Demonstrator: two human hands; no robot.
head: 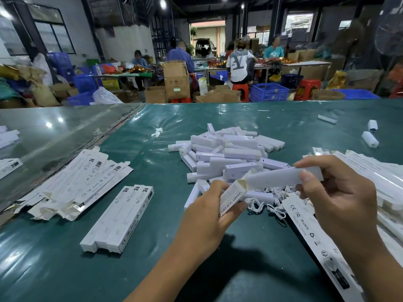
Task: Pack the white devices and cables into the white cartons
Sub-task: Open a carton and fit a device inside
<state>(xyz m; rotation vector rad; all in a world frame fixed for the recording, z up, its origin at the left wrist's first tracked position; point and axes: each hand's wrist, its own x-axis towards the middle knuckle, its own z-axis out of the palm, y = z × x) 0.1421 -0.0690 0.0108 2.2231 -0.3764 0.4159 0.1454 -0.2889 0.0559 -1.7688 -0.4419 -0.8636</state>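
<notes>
Step in hand: we held a long white printed cardboard carton (231,198) in our left hand (209,216), its open end flap up, and a long white plastic bar-shaped device (283,176) in our right hand (335,192); the device's tip sat right at the carton's mouth, barely entered as far as we could tell.
Left grip: fingers and thumb curled round the carton's near end.
Right grip: thumb and fingertips pinched the device's far end.
Done so far: three closed white cartons (118,219) lay side by side near the middle-left of the green-covered desk (54,258); we judged these packed, though their contents were hidden.
Left to do: a large heap of loose white devices (226,153) remained at the desk's centre, with a tangle of thin white cables (270,205) just in front of it, beneath our hands.
Carton stock: a fan of flat, unfolded white cartons (74,184) lay toward the left edge; more flat cartons (370,177) were stacked along the right edge, one printed flat carton (316,243) lying under our right forearm.
Strays: a few white devices (370,138) lay apart near the far right corner.
Progress: we judged the job early, with far more unpacked than packed, and no cable visibly in the held carton.
</notes>
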